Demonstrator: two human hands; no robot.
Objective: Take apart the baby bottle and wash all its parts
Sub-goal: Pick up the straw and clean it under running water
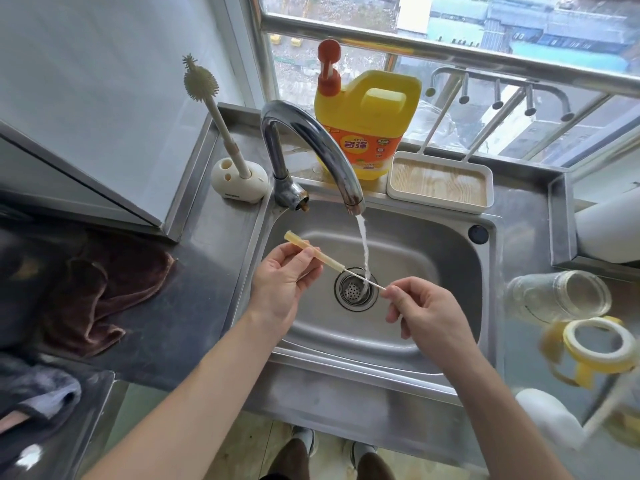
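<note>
Two bare forearms are reaching in from the bottom edge toward the steel sink [450, 258], which serves as the landmark for everything else. Its basin is sitting in a steel counter, and the curved tap [311, 140] at the sink's back rim is running a thin stream of water [363, 244] down onto the drain strainer [356, 289] in the basin's middle.

Behind the sink, a yellow detergent jug [367, 123] with an orange pump is standing on the window ledge, with a white tray [440, 181] just beside it on the back rim. Left of the sink, a brown cloth [104, 289] is lying crumpled on the counter, and a bottle brush [214, 112] is leaning upright in a rounded white holder [239, 183] at the back left corner. Right of the sink, the clear bottle body [557, 294] is lying on its side on the counter, and the yellow collar ring [599, 344] with handles is sitting just in front of it, apart from the body.

Over the basin, the left hand [280, 282] is pinching the pale yellow handle of a thin straw brush [322, 256], whose bristled end is passing through the stream above the drain. The right hand [429, 310] is gripping something slim and white at the brush's tip between thumb and forefinger; what it is cannot be told.
</note>
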